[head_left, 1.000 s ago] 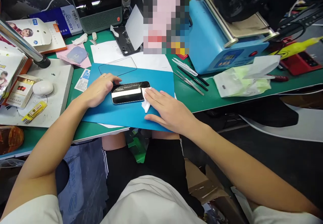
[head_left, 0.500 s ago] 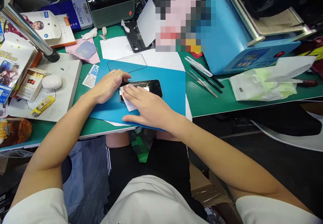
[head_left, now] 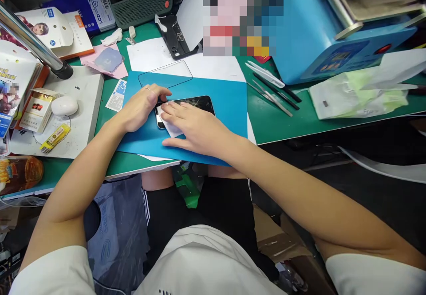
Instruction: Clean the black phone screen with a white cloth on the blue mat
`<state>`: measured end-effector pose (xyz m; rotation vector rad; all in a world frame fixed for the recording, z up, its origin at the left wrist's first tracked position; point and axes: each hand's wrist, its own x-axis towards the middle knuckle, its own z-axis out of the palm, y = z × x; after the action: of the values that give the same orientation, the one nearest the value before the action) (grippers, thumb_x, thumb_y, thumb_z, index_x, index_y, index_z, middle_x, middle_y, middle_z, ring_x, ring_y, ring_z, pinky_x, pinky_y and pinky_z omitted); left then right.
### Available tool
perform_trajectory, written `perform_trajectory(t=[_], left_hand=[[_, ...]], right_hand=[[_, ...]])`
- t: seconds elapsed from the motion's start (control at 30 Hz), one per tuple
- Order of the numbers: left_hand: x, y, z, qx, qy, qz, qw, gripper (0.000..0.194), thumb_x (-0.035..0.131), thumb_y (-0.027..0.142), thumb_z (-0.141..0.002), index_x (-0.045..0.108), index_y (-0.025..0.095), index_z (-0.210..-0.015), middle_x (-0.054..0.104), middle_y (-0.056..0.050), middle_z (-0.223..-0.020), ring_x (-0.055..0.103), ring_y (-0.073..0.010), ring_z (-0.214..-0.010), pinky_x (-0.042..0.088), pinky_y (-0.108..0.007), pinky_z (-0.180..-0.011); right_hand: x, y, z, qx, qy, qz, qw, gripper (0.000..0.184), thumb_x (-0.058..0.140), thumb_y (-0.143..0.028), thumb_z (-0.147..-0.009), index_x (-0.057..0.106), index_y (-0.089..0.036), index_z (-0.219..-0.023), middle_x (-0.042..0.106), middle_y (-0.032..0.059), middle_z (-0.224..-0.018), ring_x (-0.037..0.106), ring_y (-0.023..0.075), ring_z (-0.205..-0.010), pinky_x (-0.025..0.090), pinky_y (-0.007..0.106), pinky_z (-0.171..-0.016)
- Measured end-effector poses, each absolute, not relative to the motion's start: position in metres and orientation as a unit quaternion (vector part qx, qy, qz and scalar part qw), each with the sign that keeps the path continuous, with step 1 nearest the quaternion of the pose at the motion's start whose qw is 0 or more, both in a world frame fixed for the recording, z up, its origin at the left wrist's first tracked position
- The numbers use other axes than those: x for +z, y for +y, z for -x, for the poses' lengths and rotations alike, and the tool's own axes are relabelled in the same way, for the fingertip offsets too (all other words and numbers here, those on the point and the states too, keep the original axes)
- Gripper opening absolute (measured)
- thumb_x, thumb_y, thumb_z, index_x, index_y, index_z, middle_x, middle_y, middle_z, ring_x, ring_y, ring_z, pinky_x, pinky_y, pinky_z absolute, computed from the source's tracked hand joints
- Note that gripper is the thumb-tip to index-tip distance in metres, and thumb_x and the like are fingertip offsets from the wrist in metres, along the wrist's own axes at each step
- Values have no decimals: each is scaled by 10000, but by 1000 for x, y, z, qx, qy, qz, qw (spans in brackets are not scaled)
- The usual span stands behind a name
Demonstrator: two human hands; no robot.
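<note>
Phone (head_left: pixel 203 102) is laid sideways, wipe (head_left: pixel 172 130) pressed onto its left end by spread right hand (head_left: pixel 203 125); left hand (head_left: pixel 137 108) is curled beside that end, grip unclear.

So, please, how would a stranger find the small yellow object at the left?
At the left of the green table lies a flat, whitish slab. Near its front edge is a slim yellow object, unlike the rounded white case just behind.

Wipe (head_left: pixel 172 128) moved to left end of phone (head_left: pixel 203 103).
</note>
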<state>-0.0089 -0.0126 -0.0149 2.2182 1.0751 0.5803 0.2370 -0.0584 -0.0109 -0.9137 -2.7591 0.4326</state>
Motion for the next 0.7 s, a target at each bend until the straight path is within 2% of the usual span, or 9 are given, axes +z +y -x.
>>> perform_trajectory(t=[0.23,0.43,0.7], left_hand=[[-15,-14,9,217,404,-835,305,1149,-113,901,-931,666,180,-1370,710,-170,-1249,625,-325,-1143,458,-518,-1105],[-16,-15,8,225,399,-834,306,1136,-115,898,-929,668,193,-1352,706,-165,-1242,618,-327,-1135,458,-523,-1098],[-15,-14,8,224,399,-833,310,1158,-116,906,-923,663,182,-1381,704,-159,-1223,618,-333,-1141,461,-520,-1090]], right_hand=[[-12,-64,-248,146,-936,291,134,632,610,-469,-1084,541,-106,-1596,531,204,-1692,476,366,-1606,429,619,-1311],[-15,-57,-242,144,-939,284,134,616,631,-469,-1072,579,-92,-1557,515,229,-1695,468,393,-1608,403,657,-1313],[-20,-64,-256,137,-927,319,144,578,624,-446,-1081,584,-118,-1556,531,193,-1690,486,383,-1597,411,663,-1304]])
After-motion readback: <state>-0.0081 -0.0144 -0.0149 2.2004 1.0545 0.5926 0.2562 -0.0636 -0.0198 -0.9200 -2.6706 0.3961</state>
